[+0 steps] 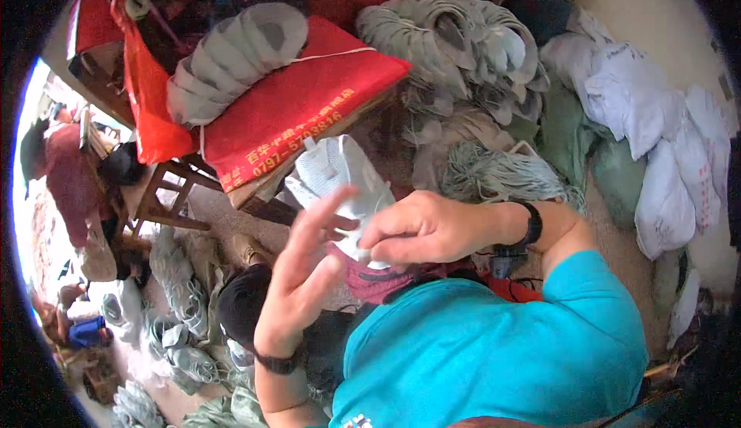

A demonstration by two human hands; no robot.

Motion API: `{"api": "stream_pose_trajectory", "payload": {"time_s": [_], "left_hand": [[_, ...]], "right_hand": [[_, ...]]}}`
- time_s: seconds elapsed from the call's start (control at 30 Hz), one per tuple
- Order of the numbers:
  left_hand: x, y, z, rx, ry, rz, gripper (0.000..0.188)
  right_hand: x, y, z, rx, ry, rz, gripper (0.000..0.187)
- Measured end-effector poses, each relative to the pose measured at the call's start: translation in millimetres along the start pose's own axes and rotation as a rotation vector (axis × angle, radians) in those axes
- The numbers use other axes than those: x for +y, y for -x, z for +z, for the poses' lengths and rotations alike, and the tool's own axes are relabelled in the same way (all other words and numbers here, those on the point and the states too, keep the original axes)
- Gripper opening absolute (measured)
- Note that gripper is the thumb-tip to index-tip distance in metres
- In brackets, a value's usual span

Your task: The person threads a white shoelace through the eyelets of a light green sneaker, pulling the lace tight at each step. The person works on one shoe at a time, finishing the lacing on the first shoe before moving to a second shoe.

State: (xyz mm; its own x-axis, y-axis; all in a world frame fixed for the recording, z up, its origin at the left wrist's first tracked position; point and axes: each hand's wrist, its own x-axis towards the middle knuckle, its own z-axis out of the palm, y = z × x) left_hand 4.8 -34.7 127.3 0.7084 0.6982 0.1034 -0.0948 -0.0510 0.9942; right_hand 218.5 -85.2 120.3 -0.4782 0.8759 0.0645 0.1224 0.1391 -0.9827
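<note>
A pale grey-white shoe upper (338,167) lies in front of me, between the table's near edge and my lap. My left hand (299,277) is raised at its near left side, fingers stretched apart. From the right comes my right hand (424,231), with thumb and fingers pinched together over the upper's near end. Whatever is between those fingertips, if anything, is too small to make out. Part of the upper is hidden behind both hands.
On the red-covered table (309,104) stands a curved row of nested grey shoe uppers (235,57). Behind it are more stacked uppers (463,50). Bundled laces (502,173) lie at right, near white sacks (629,92). A wooden stool (174,196) and another person (69,173) are at left.
</note>
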Motion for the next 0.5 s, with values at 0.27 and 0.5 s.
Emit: {"api": "stream_pose_trajectory", "payload": {"time_s": [0.27,0.5], "left_hand": [[-50,19,-24,0.020,0.168,-0.337,0.024],[-76,31,-45,0.075,0.156,-0.376,0.024]], "right_hand": [[31,19,-37,0.418,0.428,-0.098,0.011],[94,50,-77,0.610,1.310,0.251,0.011]]}}
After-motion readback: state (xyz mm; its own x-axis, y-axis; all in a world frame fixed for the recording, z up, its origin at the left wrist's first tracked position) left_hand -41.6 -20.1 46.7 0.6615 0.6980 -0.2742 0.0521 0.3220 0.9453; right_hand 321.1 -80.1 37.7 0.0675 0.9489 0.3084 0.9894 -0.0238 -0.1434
